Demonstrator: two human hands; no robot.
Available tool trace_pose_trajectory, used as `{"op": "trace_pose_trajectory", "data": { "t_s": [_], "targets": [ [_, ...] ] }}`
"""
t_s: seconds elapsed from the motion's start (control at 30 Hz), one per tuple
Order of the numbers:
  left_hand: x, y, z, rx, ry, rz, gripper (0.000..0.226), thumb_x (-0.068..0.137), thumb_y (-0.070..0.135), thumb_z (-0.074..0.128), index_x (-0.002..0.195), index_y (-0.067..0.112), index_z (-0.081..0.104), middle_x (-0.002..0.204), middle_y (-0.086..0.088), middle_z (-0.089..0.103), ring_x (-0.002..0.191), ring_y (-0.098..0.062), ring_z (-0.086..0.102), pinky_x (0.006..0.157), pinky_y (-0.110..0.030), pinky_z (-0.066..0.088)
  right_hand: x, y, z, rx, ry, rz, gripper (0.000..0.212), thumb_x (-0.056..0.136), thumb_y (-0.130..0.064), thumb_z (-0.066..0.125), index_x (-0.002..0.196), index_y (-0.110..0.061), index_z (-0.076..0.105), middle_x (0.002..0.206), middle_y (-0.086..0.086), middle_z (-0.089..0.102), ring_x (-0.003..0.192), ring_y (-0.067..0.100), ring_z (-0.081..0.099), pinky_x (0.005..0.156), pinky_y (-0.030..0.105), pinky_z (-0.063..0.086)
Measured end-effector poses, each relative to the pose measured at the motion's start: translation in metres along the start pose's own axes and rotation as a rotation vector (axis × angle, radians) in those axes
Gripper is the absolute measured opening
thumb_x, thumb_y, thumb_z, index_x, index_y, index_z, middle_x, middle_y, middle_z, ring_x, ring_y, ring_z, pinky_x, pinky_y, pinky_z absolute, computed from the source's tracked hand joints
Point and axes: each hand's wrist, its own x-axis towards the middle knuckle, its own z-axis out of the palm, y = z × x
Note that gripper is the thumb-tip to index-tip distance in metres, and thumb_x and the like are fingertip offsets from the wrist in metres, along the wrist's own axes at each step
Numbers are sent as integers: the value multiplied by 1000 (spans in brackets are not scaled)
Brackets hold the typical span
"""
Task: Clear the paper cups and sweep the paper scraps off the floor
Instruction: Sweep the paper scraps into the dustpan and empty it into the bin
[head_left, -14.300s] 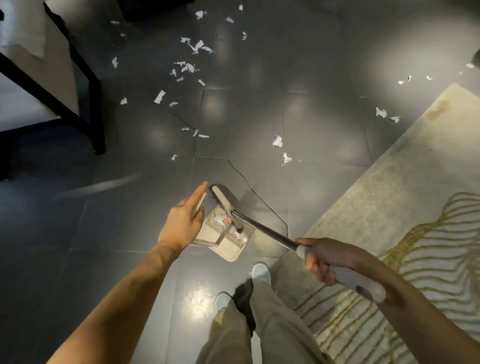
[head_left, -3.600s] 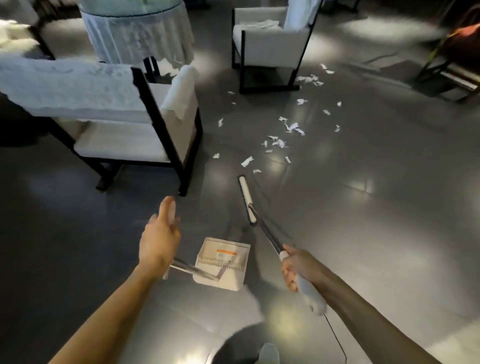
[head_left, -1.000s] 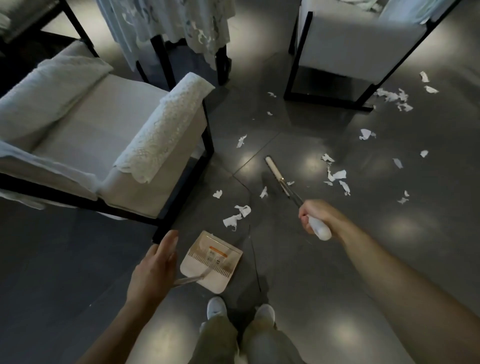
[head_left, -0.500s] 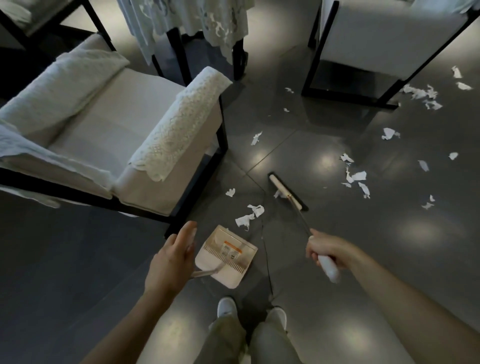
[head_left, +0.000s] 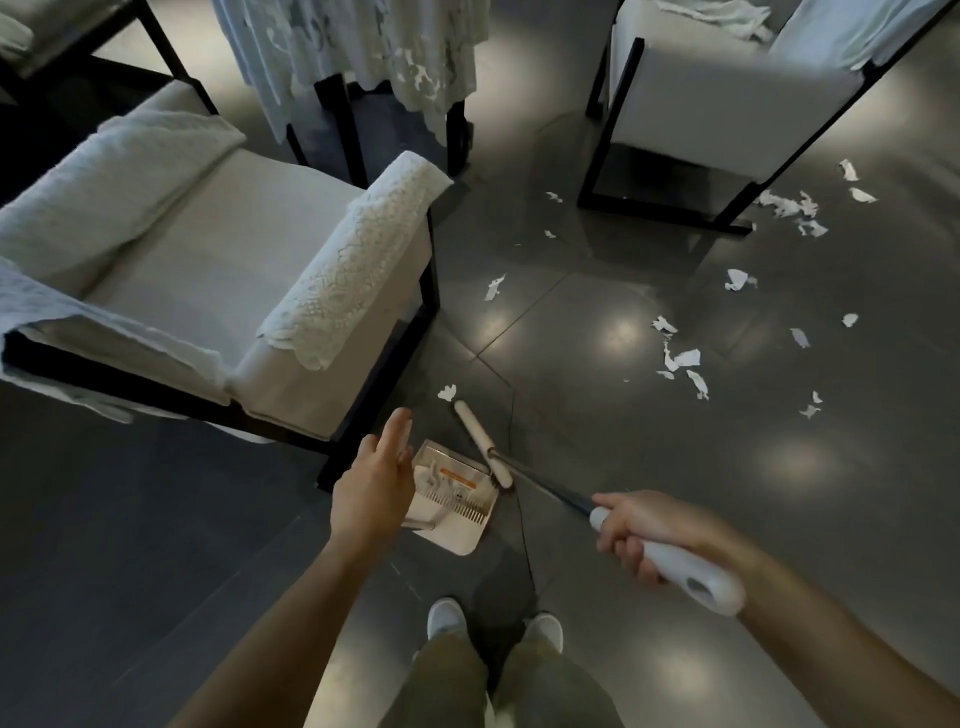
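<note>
1. Head view looks down on a glossy dark grey tiled floor (head_left: 675, 467), with the person's white shoes (head_left: 447, 616) and olive trousers (head_left: 467, 686) at the bottom edge.
2. The left hand (head_left: 374, 488) holds the top of the thin metal handle of a cream plastic dustpan (head_left: 452, 519). Its thumb points straight up and away. The fingers are turned away from the camera, so how they wrap the handle cannot be told.
3. The dustpan sits on the floor just ahead of the shoes. It has a row of comb teeth and an orange label inside, and a few white bits lie in it.
4. The right hand (head_left: 654, 535) grips a long-handled broom (head_left: 483, 452), fingers (head_left: 621, 551) curled tightly round its white plastic grip.
5. The broom's dark shaft slants down to a narrow cream head, whose near end lies against the dustpan's far right corner.
6. Torn white paper scraps (head_left: 680, 358) lie scattered on the floor to the right, well apart from the pan. One scrap sits just beyond the far tip of the broom head, and more lie by the far chair's legs.
7. A beige upholstered armchair (head_left: 218, 249) with a black frame and a lace arm cover stands on the left, near the dustpan.
8. A second pale armchair (head_left: 727, 104) stands at upper right, and a white lace cloth (head_left: 363, 52) hangs over black legs between the two.
</note>
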Motion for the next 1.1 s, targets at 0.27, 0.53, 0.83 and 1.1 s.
{"op": "trace_pose_trajectory", "data": {
  "t_s": [0.27, 0.53, 0.83, 1.1],
  "targets": [
    [6, -28, -12, -126, 71, -104, 39, 99, 28, 40, 137, 31, 32, 113, -7, 55, 86, -24, 57, 70, -35, 44, 36, -73, 10, -81, 48, -167, 63, 87, 3, 47, 141, -29, 37, 48, 1, 49, 35, 5, 42, 34, 15, 34],
    [63, -9, -11, -205, 153, -116, 44, 95, 16, 51, 136, 23, 40, 111, -11, 59, 89, -23, 56, 74, -33, 42, 111, -141, 23, -156, -83, -92, 68, 88, 1, 41, 147, -29, 26, 47, -3, 43, 39, 4, 38, 36, 16, 32],
    [142, 38, -12, -123, 83, -79, 46, 93, 13, 54, 137, 18, 43, 119, -17, 59, 99, -32, 59, 76, -35, 45, 79, -191, -55, -50, -342, 169, 55, 91, 3, 42, 143, -13, 35, 45, 0, 41, 31, 4, 38, 29, 14, 33],
    [200, 96, -20, -83, 45, -6, 45, 96, 19, 49, 139, 26, 38, 130, -16, 54, 110, -35, 56, 84, -42, 47, 43, -241, -148, 78, -250, -22, 52, 92, 4, 40, 136, -26, 36, 44, 0, 43, 29, 4, 40, 27, 13, 31]
  ]
}}
